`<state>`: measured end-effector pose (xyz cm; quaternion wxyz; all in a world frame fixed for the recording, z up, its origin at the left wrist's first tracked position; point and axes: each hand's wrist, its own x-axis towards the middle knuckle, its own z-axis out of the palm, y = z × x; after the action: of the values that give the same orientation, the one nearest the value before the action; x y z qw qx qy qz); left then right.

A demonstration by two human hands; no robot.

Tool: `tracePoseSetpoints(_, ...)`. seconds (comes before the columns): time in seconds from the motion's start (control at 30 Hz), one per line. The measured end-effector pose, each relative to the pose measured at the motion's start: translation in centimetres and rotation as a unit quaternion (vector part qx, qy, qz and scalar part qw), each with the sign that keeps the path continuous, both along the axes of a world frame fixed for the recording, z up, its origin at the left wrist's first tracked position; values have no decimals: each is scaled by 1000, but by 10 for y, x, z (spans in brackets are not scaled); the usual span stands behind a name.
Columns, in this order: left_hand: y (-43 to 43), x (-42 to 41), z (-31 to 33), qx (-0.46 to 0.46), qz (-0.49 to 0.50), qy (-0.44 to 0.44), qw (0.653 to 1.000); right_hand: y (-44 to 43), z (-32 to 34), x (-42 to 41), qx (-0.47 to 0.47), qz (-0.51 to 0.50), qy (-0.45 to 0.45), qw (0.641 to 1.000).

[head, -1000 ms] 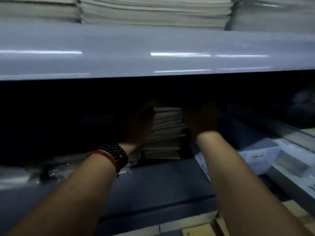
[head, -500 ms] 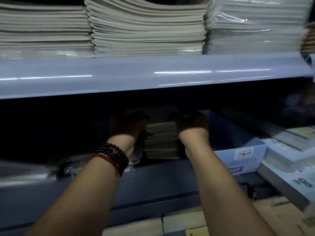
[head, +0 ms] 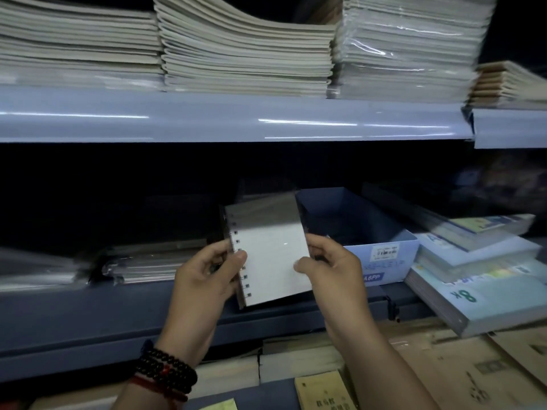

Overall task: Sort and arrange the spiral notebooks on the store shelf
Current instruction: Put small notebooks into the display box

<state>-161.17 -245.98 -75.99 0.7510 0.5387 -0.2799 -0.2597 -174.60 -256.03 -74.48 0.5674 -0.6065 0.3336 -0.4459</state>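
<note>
I see both hands up in front of the lower shelf, sharing one small spiral notebook with a white page face and a row of square binding holes (head: 272,255). My left hand (head: 204,279) grips its bound left edge, thumb lying across the holes and fingers curled behind. My right hand (head: 331,270) pinches the opposite edge, thumb on the front and fingers behind. The notebook stands nearly upright, tilted a little to the left, held in the air just ahead of the dark blue front lip of the lower shelf (head: 88,315) and touching nothing but my hands. Its top half is in shadow, so I cannot make out the cover there. Just beside it to the right sits an open blue cardboard box with a barcode label (head: 381,250); its inside is too dark for me to read. To the left, on the same shelf, a flat pile of plastic-wrapped spiral notebooks (head: 148,261) lies in the gloom. Further right, pale blue pads marked "8K" (head: 479,294) are stacked, jutting past the shelf edge. Above, the glossy light blue upper shelf (head: 236,119) carries tall stacks of grey-covered exercise books (head: 245,54), with a film-wrapped stack (head: 408,48) beside them. A set of black and red bead bracelets (head: 165,371) rings my left wrist.
</note>
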Motion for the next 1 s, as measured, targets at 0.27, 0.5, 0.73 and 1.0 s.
tracePoseSetpoints(0.27, 7, -8, 11, -22, 18, -24, 999, 3, 5, -1, -34, -17, -12, 999)
tracePoseSetpoints(0.5, 10, 12, 6, 20, -15, -48, 999, -3, 8, 0, -105, 34, 48, 993)
tracePoseSetpoints(0.73, 9, 24, 4, -69, -26, 60, 996, -5, 19, 1, 5, 109, -12, 994)
tracePoseSetpoints(1.0, 1, 13, 9, -99, 17, 102, 990, -14, 20, 0, -32, 105, -22, 994)
